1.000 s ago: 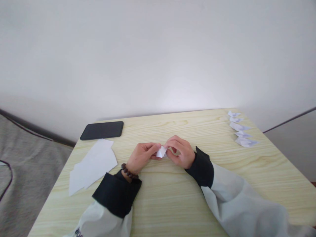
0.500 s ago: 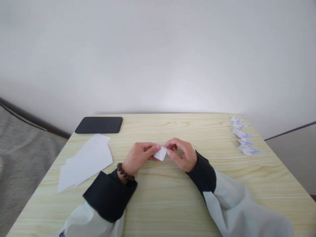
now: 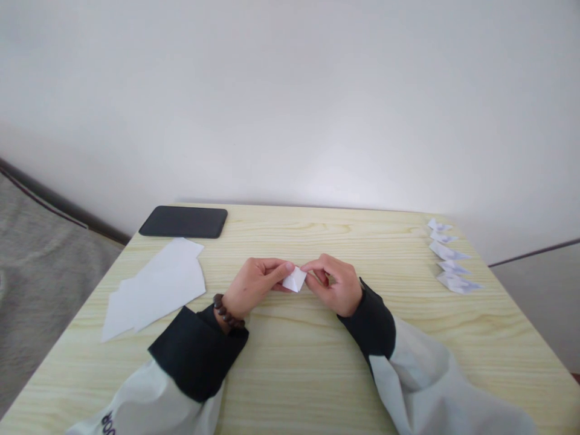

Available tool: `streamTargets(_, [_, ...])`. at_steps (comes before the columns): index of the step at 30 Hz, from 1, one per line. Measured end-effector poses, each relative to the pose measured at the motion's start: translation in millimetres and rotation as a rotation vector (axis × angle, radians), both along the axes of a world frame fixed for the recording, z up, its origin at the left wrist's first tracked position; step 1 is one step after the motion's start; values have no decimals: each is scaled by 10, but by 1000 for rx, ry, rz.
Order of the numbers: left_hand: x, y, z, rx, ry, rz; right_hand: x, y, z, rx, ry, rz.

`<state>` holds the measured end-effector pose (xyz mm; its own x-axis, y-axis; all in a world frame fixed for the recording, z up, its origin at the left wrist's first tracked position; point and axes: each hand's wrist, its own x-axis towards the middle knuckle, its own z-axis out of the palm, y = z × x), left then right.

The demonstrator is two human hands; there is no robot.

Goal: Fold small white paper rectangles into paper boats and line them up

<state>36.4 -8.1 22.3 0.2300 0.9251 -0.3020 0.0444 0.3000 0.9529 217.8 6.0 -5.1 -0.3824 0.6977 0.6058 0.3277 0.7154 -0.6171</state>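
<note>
A small folded white paper (image 3: 295,280) is held just above the middle of the table. My left hand (image 3: 258,283) pinches its left side, thumb on top and fingers behind. At its right corner, the thumb and index finger of my right hand (image 3: 333,282) close on the edge. The paper has a diamond-like outline with a crease running down its front. My fingers hide its left part and back.
White paper sheets (image 3: 158,287) lie overlapped at the left of the wooden table (image 3: 290,368). Behind them is a black phone (image 3: 183,222). Several folded paper figures (image 3: 453,267) form a row at the right edge. A white wall (image 3: 290,109) stands behind.
My right index finger has moved up to the paper's upper right corner. My left hand keeps its pinch. The whole view has tilted slightly.
</note>
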Motion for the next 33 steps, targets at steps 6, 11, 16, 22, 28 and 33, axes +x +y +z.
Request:
streamTargets(6, [8,-6,-22,34,54,6,6,-8,-11,46,-54,-55])
streamTargets(11, [-16,-9,-52,60,77,-5,11,-23,14,-127,27,37])
streamTargets(16, [-23,-10,-74,82,76,16,7,-27,32,-263,64,116])
streamTargets(22, [6,-29,-11,78,90,62,1,-24,17,-318,75,162])
streamTargets(28, [22,-29,-23,66,90,61,7,-31,-17,-363,46,141])
streamTargets(33, [21,-26,-31,44,71,55,8,-34,-39,-345,72,128])
